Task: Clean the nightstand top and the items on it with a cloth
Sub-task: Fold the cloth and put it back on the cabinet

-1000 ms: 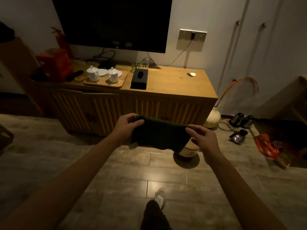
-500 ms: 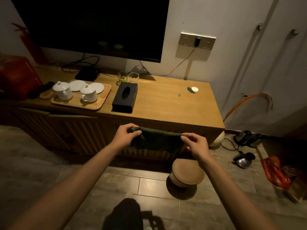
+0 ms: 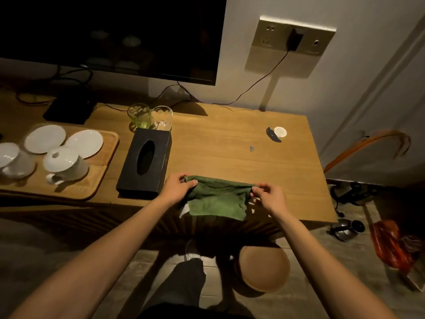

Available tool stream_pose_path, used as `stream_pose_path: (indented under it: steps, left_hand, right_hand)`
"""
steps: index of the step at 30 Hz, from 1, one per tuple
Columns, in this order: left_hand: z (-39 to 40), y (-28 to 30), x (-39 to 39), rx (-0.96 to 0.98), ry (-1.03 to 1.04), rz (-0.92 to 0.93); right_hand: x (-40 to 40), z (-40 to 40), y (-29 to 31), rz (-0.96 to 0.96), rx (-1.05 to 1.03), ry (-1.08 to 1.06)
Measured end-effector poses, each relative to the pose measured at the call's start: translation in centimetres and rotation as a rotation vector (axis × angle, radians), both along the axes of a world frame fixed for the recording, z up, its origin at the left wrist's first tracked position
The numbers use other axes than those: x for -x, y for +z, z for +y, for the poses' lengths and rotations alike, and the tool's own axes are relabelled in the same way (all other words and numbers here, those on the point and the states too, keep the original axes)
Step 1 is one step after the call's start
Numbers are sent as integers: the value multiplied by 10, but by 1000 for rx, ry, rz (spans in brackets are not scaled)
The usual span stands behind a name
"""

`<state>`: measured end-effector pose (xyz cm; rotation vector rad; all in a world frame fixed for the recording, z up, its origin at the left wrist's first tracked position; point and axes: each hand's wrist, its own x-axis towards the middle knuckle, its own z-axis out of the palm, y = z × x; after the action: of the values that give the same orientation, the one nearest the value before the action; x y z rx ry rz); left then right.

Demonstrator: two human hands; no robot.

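The green cloth [image 3: 217, 199] was held stretched btwn both hands over the front edge of the table [image 3: 241, 157], its top edge taut and the rest hanging down past the table's front. One upper corner was pinched by the left hand [image 3: 178, 188], thumb and fingers closed on the fabric; the other corner was pinched by the right hand [image 3: 268, 196], thumb and forefinger clamped on it w/ the other fingers curled loosely. A small white tag was seen at the cloth's lower left.

Just left of the left hand, a black tissue box [image 3: 145, 163] was laid on the table, close but whether touching could not be told. Behind the box, two glasses [image 3: 149, 117] were stood side by side, one greenish, one clear. Further left, a wooden tray [image 3: 101, 171] was seen w/ white lidded cups [image 3: 64, 163] and white saucers [image 3: 64, 140] on it. Toward the table's right rear, a small white disc [image 3: 280, 131] was lying beside a dark curved item [image 3: 272, 135]; what these were could not be made out.

A dark TV screen [image 3: 115, 31] was mounted above, w/ a wall socket plate [image 3: 292, 44] to its right and a plug in it. On the floor under the hands, a round tan-lidded container [image 3: 264, 268] was seen.
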<state>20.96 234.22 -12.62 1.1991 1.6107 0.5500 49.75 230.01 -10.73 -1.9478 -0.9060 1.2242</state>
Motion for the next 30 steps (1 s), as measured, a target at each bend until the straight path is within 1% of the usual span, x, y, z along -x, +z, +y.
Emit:
stream_pose_path:
  steps: [1, 3, 6, 10, 13, 15, 17, 20, 22, 27, 30]
  left_hand:
    - [26, -12, -3, 26, 6, 28]
    - [38, -13, -6, 15, 4, 80]
    - [70, -30, -12, 19, -11, 135]
    - [91, -49, -13, 6, -1, 217]
    - [101, -52, -15, -17, -26, 291]
    - [107, -53, -15, -61, -75, 345]
    - [108, -54, -13, -112, -169, 410]
    - [111, -53, -14, -148, -260, 473]
    - [110, -48, -14, -190, -272, 480]
    - [96, -26, -6, -329, -226, 556]
    - [77, -13, 9, -374, -145, 667]
  right_hand:
    - [-2, 25, -16, -4, 47, -18]
    - [1, 37, -21, -13, 71, -24]
    - [1, 70, -40, -16, 84, -61]
    - [-1, 97, -64, -82, 112, -15]
    - [-4, 108, -74, -112, 130, -11]
    - [-5, 116, -77, -187, 128, 21]
    - [-5, 119, -75, -285, 133, 62]
    - [-4, 130, -68, -439, 122, 156]
    - [-2, 140, -63, -520, 84, 231]
    - [16, 164, -42, -633, -126, 486]
    - [43, 179, -28, -672, -257, 666]
